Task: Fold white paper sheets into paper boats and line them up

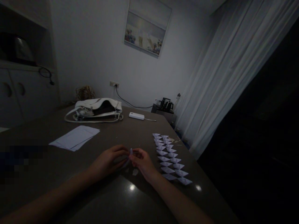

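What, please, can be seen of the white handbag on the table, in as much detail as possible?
The white handbag rests slumped on the far part of the dark table, beyond the loose paper sheets. It looks like soft leather, though the dim light leaves that uncertain. Its mouth gapes, showing a dark interior. Silvery metal fittings sit near both ends, and a slim strap loops out at the picture's left and runs along the front. Only the table visibly touches it.
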A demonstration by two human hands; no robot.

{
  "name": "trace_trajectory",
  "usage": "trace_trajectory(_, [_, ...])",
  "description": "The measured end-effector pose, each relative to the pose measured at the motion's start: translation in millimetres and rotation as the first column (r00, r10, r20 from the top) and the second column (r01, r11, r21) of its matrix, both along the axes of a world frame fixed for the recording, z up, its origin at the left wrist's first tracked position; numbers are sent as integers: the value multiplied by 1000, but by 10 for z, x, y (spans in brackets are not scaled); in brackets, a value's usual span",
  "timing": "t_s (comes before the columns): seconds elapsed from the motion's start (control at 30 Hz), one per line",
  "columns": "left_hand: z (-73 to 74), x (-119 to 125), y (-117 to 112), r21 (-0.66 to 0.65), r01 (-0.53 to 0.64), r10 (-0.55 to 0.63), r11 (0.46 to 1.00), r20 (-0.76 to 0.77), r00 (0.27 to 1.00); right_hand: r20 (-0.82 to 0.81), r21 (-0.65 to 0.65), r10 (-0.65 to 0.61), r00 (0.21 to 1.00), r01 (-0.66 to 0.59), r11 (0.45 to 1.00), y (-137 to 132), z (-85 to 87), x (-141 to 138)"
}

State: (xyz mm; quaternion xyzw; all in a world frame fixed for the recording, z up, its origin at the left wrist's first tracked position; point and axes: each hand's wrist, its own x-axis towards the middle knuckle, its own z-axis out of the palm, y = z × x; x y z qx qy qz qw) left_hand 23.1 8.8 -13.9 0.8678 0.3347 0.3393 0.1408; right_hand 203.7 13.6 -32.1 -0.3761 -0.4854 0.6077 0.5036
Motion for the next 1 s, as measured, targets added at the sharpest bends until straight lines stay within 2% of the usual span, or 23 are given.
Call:
trace_trajectory(0.23, [-33,-59,70,57,-34,34,998,3,999,-59,-78,23,998,-27,997,-29,80,29])
trace_trajectory(0.43, [36,-74,79,25,-65,65,998,-1,998,-86,-86,108,990,-115,990,-20,86,46])
trace_trajectory(0.57, [30,-105,108,18,-79,79,997,-8,997,-125,-99,127,984,-140,985,-13,93,63])
trace_trajectory(0.73, [20,-145,144,0,-62,62,998,18,998,-195,-126,157,968,-183,975,-18,121,86])
trace_trajectory(1.0, [101,-146,127,22,-46,45,999,47,998,-241,-138,221,945,-258,956,-39,139,100])
